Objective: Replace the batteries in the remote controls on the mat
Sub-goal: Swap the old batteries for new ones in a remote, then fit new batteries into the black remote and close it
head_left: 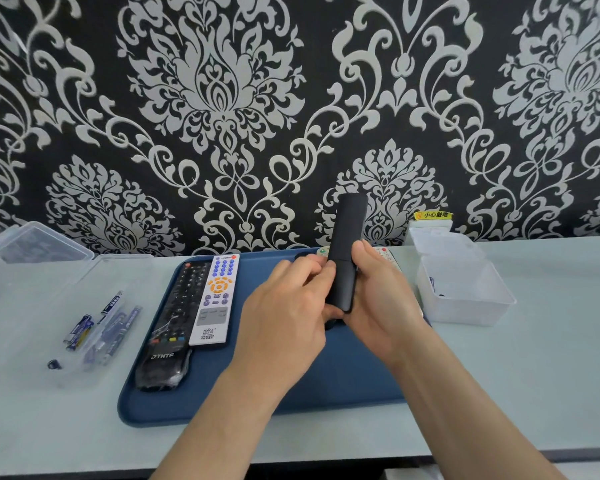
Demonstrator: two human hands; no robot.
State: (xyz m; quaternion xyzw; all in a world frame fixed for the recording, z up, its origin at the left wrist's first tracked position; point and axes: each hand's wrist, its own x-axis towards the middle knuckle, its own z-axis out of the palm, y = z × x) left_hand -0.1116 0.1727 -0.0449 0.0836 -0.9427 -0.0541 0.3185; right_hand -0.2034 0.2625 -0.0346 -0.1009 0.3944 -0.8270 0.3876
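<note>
L hand (291, 306) + R hand (383, 299) grip black remote (346, 237), buttons unseen | pale remote (389, 258) behind hands mostly hidden | white box (465, 313) contents unclear

Remotes: five seen. Slim black remote (343, 251), black THTF remote (174, 317), white remote (215, 299), plus green-button remote (323, 251) and red-button remote (386, 252), both half hidden. Mat (291, 393): one. Plastic boxes: two – left box (39, 242), right box (465, 299). Blue batteries (80, 332): several – exact count unclear. Hands: two, left hand (288, 310), right hand (381, 299). Yellow sticker (433, 215): one.
</note>
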